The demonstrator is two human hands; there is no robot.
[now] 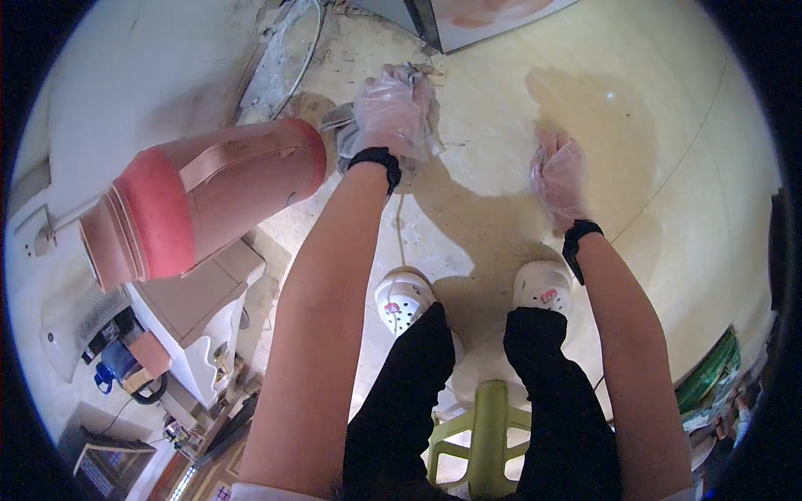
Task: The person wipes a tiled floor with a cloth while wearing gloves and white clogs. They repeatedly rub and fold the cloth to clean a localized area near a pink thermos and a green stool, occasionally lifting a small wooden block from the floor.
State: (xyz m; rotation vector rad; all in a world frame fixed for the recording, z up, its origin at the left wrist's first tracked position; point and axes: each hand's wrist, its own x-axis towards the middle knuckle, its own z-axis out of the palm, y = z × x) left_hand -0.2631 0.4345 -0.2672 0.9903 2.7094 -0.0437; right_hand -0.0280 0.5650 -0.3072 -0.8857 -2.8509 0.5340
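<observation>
My left hand [395, 113], in a clear plastic glove with a black band at the wrist, presses down on a crumpled grey cloth [346, 134] on the pale floor [489, 150]. The cloth shows on both sides of the hand. My right hand [559, 175], gloved and banded the same way, hangs over the floor to the right with its fingers curled in; no object shows in it. Wet-looking, darker patches and shadows spread over the floor around both hands.
A large pink-and-red jug-like container with a handle [250, 169] stands at the left near the wall. A pale cable [307, 62] runs by the wall's foot. White clogs [407, 294] and a green plastic stool [490, 432] are below. A panel's corner [445, 44] juts in at the top.
</observation>
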